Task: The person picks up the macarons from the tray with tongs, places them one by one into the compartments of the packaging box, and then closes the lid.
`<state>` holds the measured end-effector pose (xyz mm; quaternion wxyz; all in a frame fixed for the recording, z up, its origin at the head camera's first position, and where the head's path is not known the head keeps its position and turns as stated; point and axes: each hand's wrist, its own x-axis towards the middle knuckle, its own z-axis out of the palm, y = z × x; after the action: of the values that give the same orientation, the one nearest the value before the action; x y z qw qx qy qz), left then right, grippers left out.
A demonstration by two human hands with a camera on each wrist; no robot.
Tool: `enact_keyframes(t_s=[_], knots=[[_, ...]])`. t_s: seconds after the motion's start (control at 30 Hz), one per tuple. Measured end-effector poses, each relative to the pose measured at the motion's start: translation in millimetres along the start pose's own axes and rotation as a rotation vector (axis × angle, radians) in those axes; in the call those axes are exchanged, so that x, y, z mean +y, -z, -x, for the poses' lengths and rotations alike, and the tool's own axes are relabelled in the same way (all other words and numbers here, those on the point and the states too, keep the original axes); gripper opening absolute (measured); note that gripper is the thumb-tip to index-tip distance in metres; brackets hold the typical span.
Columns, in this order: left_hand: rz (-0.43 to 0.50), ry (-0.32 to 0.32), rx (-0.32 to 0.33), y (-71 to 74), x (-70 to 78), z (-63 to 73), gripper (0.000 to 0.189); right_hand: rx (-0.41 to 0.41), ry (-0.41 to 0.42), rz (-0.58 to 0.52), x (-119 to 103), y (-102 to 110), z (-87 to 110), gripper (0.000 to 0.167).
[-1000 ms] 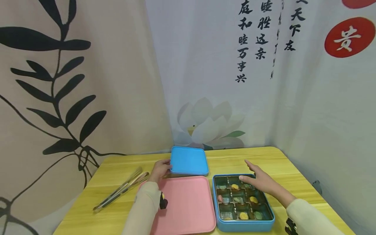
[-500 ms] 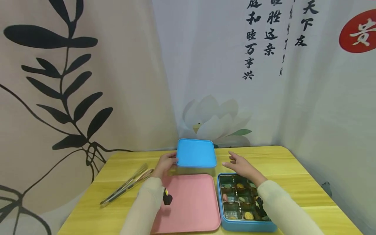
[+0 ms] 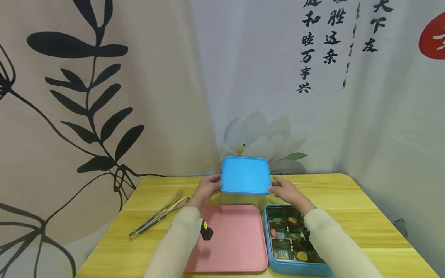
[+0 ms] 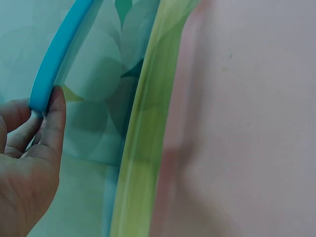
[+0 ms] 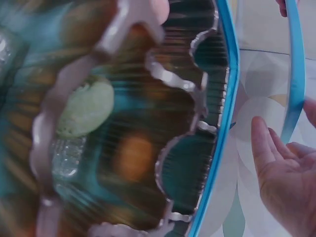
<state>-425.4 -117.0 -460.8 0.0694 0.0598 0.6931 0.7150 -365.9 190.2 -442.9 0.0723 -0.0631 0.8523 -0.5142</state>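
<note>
A blue rectangular lid (image 3: 245,175) is held up over the far part of the table, tilted. My left hand (image 3: 206,189) pinches its left edge between thumb and fingers; the left wrist view shows its blue rim (image 4: 52,59) in that grip. On the other side, my right hand (image 3: 290,194) has thumb and fingers on either side of the lid's lower right corner. Below my right forearm stands a blue box (image 3: 269,247) with a divided insert, partly hidden by the sleeve. Small coloured pieces like macarons lie in its compartments, among them a green one (image 5: 89,108).
A pink tray (image 3: 231,239) lies left of the box, below my left forearm. Metal tongs (image 3: 158,218) rest on the yellow wooden table (image 3: 114,239) farther left. Behind the table hangs a printed curtain (image 3: 167,96).
The lid has been raised off the table by my left hand. My right hand has moved left from above the box to the lid's right edge. The head view has shifted slightly.
</note>
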Motion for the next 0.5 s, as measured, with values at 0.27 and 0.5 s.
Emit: enact_keyframes(t_s=[0.27, 0.5], knots=[[0.043, -0.014, -0.081, -14.8, 7.4, 5.9, 0.048, 0.038, 0.021, -0.074, -1.4, 11.9, 2.0, 0.066], [0.008, 0.006, -0.09, -21.5, 14.5, 8.9, 0.053, 0.026, 0.038, -0.128, -3.7, 19.4, 8.4, 0.069]])
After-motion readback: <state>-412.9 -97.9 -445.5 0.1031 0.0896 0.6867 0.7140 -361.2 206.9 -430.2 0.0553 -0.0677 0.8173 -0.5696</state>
